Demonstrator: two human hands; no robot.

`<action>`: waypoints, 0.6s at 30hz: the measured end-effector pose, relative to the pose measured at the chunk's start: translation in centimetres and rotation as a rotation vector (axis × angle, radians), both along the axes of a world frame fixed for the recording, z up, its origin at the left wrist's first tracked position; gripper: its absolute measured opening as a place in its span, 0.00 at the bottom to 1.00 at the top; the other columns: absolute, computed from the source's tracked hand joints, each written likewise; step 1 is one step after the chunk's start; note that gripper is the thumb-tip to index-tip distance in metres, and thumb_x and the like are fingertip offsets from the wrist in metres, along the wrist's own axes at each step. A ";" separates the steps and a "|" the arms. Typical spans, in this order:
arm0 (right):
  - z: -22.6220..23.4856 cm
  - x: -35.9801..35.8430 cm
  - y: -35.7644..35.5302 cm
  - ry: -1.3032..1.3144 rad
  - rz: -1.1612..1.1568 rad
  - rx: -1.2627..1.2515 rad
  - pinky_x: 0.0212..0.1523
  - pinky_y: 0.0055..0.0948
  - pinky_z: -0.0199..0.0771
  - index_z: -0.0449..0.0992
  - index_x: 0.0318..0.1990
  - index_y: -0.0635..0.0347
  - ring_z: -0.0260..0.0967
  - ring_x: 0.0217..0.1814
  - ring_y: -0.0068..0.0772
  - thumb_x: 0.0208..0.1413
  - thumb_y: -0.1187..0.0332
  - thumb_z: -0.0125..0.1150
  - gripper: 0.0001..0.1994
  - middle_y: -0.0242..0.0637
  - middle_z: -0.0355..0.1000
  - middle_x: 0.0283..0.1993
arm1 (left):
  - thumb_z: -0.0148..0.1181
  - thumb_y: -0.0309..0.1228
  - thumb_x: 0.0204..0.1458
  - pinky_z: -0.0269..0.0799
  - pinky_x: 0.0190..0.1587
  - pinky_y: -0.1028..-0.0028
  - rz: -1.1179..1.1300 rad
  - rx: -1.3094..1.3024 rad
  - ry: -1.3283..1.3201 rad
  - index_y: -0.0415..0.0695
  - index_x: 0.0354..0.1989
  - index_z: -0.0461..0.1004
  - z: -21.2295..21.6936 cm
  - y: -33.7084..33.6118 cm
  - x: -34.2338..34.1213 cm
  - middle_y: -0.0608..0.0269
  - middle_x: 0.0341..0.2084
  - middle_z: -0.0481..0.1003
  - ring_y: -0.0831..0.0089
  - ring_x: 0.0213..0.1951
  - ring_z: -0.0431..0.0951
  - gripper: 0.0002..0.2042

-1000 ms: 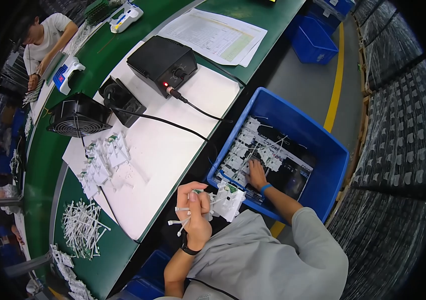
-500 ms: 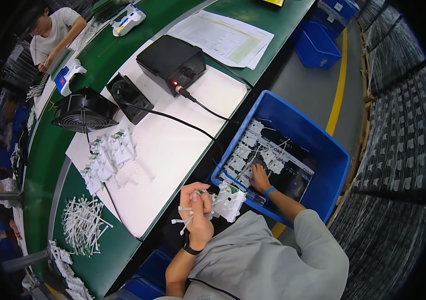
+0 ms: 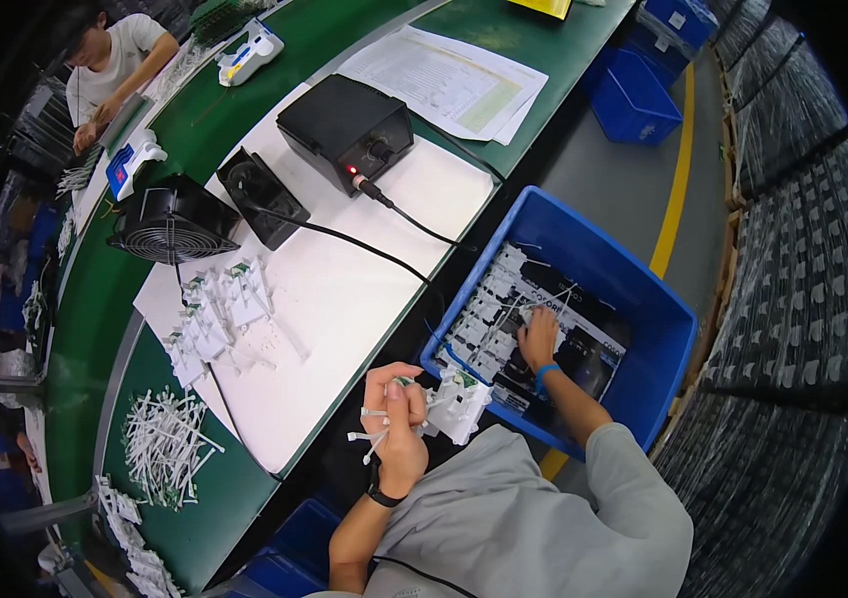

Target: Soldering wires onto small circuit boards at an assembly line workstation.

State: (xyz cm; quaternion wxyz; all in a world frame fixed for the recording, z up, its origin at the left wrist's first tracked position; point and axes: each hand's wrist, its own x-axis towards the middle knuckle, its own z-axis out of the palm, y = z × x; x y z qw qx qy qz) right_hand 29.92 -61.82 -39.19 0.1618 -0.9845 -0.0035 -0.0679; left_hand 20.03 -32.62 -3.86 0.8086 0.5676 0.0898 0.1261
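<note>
Low in the frame, just right of centre, the left hand (image 3: 396, 424) is closed around a cluster of small white plastic parts with thin pins (image 3: 454, 404), held over the dark gap between the bench and the bin. It has risen a little against the bench edge since half a second ago, and the cluster is gripped the same way.

To the right, the right hand (image 3: 539, 337), with a blue band at the wrist, lies fingers-down on the white parts packed in the blue bin (image 3: 643, 289). Over the last second it has slid slightly further into the rows. Whether its fingers have closed on a piece I cannot tell. It looks like more pieces are being gathered from the bin to join those already held.

Further up, on the white mat (image 3: 344, 289), a group of white assemblies (image 3: 215, 309) sits at centre left. Beyond are a small black fan (image 3: 173, 221) and a black soldering station (image 3: 344, 128) with its cable. Papers (image 3: 449, 85) lie on the green bench (image 3: 85, 329) near the top. Another person (image 3: 110, 65) works at the upper left.
</note>
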 end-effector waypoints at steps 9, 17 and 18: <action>-2.4 0.4 -1.7 0.220 -0.022 -0.250 0.72 0.55 0.50 0.75 0.48 0.67 0.59 0.65 0.54 0.42 0.65 0.72 0.24 0.52 0.66 0.58 | 0.42 0.34 0.72 0.42 0.25 0.78 -0.018 0.001 0.016 0.39 0.48 0.69 0.2 -0.3 0.2 0.77 0.14 0.53 0.86 0.19 0.48 0.12; -2.6 -1.6 -2.9 0.218 0.102 -0.299 0.72 0.56 0.51 0.74 0.46 0.66 0.61 0.64 0.57 0.40 0.64 0.74 0.25 0.53 0.67 0.56 | 0.42 0.35 0.72 0.42 0.25 0.78 -0.014 0.024 0.016 0.39 0.48 0.69 0.2 0.0 0.1 0.77 0.14 0.53 0.87 0.19 0.48 0.12; -2.4 -1.8 -2.9 0.229 0.052 -0.278 0.72 0.56 0.52 0.74 0.47 0.67 0.62 0.63 0.57 0.40 0.63 0.74 0.27 0.53 0.68 0.56 | 0.42 0.35 0.72 0.42 0.25 0.78 -0.007 0.026 0.017 0.39 0.48 0.69 0.2 0.0 -0.1 0.77 0.14 0.53 0.87 0.19 0.48 0.12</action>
